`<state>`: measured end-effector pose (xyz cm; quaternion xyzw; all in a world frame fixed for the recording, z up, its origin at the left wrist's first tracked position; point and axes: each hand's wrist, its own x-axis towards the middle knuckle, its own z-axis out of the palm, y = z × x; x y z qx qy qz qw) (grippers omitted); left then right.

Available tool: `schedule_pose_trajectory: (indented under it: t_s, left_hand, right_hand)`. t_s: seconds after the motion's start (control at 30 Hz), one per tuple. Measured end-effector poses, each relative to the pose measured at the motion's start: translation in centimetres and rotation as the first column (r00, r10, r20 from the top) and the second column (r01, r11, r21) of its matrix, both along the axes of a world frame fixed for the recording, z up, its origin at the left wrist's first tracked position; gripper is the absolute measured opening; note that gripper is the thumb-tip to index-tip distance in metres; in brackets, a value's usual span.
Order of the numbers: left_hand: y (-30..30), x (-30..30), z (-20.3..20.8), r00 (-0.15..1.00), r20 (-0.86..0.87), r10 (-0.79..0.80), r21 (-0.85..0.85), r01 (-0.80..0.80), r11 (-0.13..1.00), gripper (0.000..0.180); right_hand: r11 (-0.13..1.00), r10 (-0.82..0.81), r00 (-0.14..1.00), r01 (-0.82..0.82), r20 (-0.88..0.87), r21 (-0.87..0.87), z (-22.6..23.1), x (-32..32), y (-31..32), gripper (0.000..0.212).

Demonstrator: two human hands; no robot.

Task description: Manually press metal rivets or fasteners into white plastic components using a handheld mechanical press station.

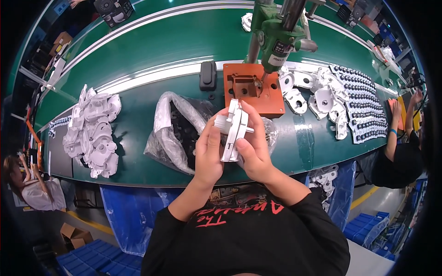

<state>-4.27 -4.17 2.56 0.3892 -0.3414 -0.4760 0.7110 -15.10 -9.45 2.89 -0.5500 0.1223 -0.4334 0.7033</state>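
Between my two hands, in front of my chest, is a white plastic housing (pixel 235 131) held on edge, with a ribbed round part on its left side and a short pin sticking out to the right. My left hand (pixel 209 149) grips it from the left, thumb along its face. My right hand (pixel 255 149) closes round it from the right, thumb on its lower part. Just beyond stands an orange fixture block (pixel 235 76) with a cut-out cavity, under the spindle of a green press (pixel 276 43). A clear plastic bag (pixel 162 133) of small black parts lies beside my left hand.
White housings (pixel 94 133) are heaped at left, and more white parts (pixel 322 99) lie right of the fixture. Beyond them are rows of small black-and-white parts (pixel 366 103). A black case (pixel 208 76) sits by the rail. Co-workers (pixel 398 152) occupy both sides; blue bins (pixel 368 227) stand below.
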Motion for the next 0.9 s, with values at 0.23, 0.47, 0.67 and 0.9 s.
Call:
schedule_pose_trajectory:
  t_s: [0.23, 0.47, 0.67, 0.9]
  left_hand:
    - [0.3, -0.5, -0.2, 1.0, -0.017, 0.016, 0.022, -0.016, 1.0, 0.05]
    - [0.1, -0.5, 0.9, 0.972, -0.221, -0.074, -0.022, 0.071, 0.997, 0.049]
    - [0.2, -0.9, 0.5, 0.956, -0.295, -0.01, 0.033, 0.02, 0.999, 0.049]
    - [0.0, -1.3, 0.9, 0.973, -0.232, 0.021, 0.04, -0.012, 0.999, 0.046]
  right_hand:
    - [0.88, -0.236, 0.945, 0.108, -0.228, -0.463, -1.0, 0.2, -0.2, 0.07]
    - [0.935, -0.124, 0.975, 0.051, -0.187, -0.351, -0.6, -0.2, -1.1, 0.071]
    - [0.902, -0.172, 0.943, 0.034, -0.286, -0.429, -0.2, -0.4, -1.0, 0.07]
    - [0.935, -0.152, 0.917, 0.013, -0.367, -0.355, 0.0, -0.4, -0.3, 0.072]
